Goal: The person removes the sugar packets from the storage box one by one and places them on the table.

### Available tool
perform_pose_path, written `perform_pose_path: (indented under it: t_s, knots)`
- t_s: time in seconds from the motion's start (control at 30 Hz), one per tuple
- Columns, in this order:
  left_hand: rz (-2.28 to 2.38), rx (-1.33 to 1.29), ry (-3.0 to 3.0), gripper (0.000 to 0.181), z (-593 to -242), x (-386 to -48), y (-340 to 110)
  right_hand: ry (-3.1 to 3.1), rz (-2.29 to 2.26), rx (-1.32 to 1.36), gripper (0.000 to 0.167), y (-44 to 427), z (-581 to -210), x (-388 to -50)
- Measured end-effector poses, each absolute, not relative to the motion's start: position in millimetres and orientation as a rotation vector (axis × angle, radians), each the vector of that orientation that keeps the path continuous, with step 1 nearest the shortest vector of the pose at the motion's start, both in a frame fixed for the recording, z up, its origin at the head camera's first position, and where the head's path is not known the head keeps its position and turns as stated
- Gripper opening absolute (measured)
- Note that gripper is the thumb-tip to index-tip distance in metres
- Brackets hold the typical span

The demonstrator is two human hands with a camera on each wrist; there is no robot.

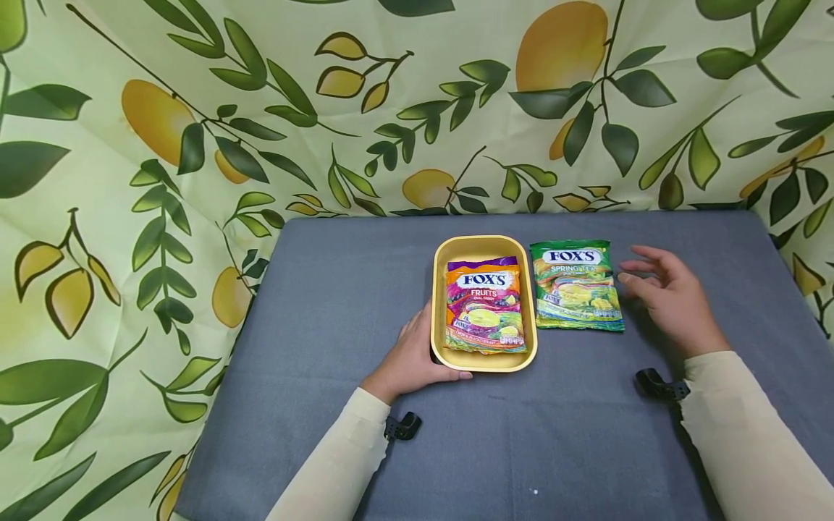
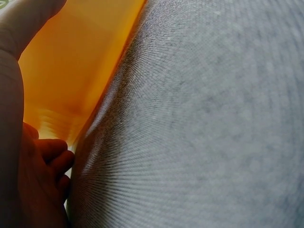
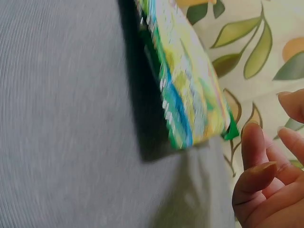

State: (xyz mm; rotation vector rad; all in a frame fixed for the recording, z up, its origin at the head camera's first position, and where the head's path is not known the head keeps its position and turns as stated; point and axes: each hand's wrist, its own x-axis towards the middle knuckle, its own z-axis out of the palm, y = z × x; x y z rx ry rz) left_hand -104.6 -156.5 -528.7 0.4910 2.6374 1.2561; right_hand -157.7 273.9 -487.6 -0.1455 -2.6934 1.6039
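A yellow tray (image 1: 439,304) stands on the table in the head view, with an orange and purple Fox's Fruits candy bag (image 1: 485,307) lying in it. My left hand (image 1: 417,354) grips the tray's near left corner, its thumb along the near wall. In the left wrist view the tray's wall (image 2: 76,61) shows between the thumb and the curled fingers. To the right of the tray lies a green Fox's Spring Tea candy bag (image 1: 576,289). My right hand (image 1: 671,297) is beside that bag's right edge, fingers loosely bent and holding nothing; a gap shows in the right wrist view.
The grey cloth-covered table (image 1: 326,289) extends around the tray and bags. A curtain (image 1: 391,108) printed with fruit and leaves hangs behind and at the sides. Dark wrist devices (image 1: 402,426) are strapped over both cream sleeves.
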Motion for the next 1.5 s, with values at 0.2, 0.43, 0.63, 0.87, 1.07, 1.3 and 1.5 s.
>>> perform_pose_path:
  t_s: [0.2,0.43,0.63,0.87,1.07,1.3,1.5]
  knots:
    - [1.259,0.502,2.634,0.146,-527.7,-104.1,-155.9,-2.664,1.718,-0.056,0.064,259.6,-481.7,-152.2]
    - [1.269,0.497,2.627,0.146,-526.4,-103.5,-155.6,-2.625,1.785,0.119,0.059,236.8,-477.4,-148.4]
    - [1.263,0.499,2.628,0.144,-527.6,-104.1,-155.5,-2.592,1.847,0.28,0.055,214.0,-470.1,-144.3]
    - [1.267,0.509,2.629,0.144,-528.3,-104.3,-155.8,-2.59,1.932,0.344,0.057,185.5,-455.1,-135.6]
    - [1.278,0.514,2.631,0.145,-527.1,-103.9,-155.6,-2.583,2.055,0.326,0.062,163.3,-452.9,-128.6]
    - [1.268,0.502,2.636,0.145,-525.6,-103.9,-155.2,-2.676,2.029,0.132,0.065,141.0,-445.9,-119.9]
    - [1.265,0.511,2.638,0.145,-525.9,-104.2,-156.0,-2.702,2.015,0.064,0.066,124.4,-443.2,-113.8]
